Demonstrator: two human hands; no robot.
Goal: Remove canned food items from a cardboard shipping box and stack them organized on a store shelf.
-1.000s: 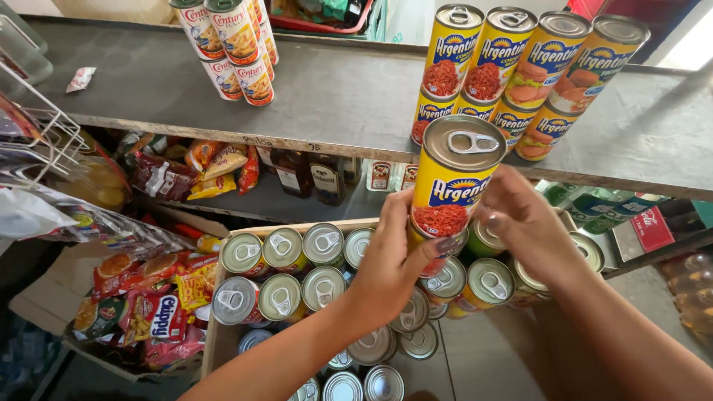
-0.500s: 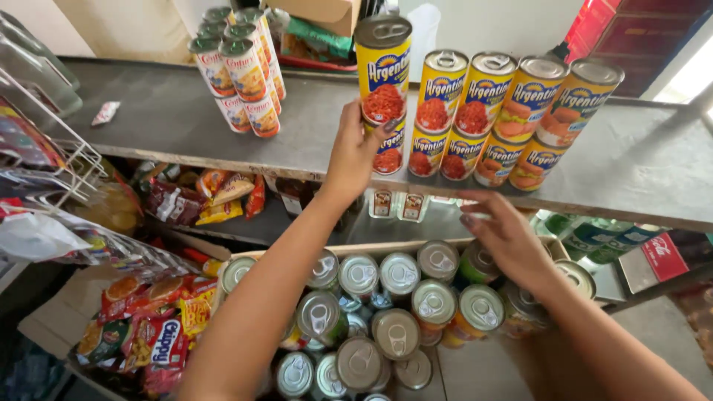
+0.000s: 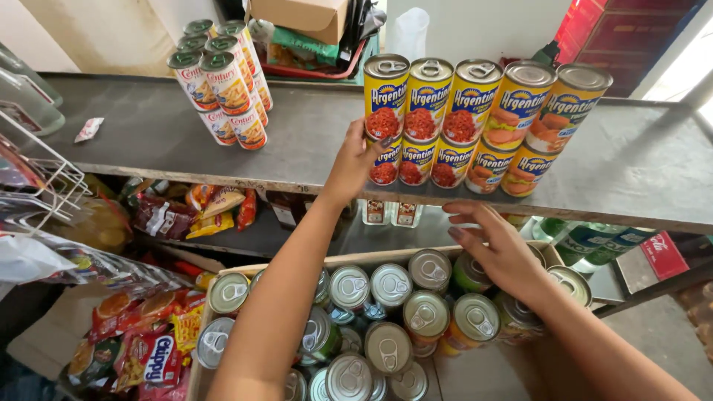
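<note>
A double row of yellow-labelled cans (image 3: 475, 122) stands on the grey shelf (image 3: 297, 148). My left hand (image 3: 355, 162) reaches up to the stack's left end. Its fingertips rest against the lower end can (image 3: 386, 165), just under the top end can (image 3: 386, 96), and it grips nothing. My right hand (image 3: 496, 249) hovers palm down, fingers apart, over a cardboard box (image 3: 223, 269) packed with several upright cans (image 3: 390, 286) showing silver pull-tab lids. It is nearest a green-sided can (image 3: 469, 273) at the box's far right.
A second stack of white-and-red labelled cans (image 3: 223, 85) stands at the shelf's left. Snack packets (image 3: 186, 212) lie on the lower shelf and in a bin at bottom left (image 3: 141, 349). A wire rack (image 3: 37, 174) juts in at left. Bottles (image 3: 579, 238) stand at right.
My left hand has set the raised yellow can on the stack's left end and slid down to the can below. My right hand stays over the box.
</note>
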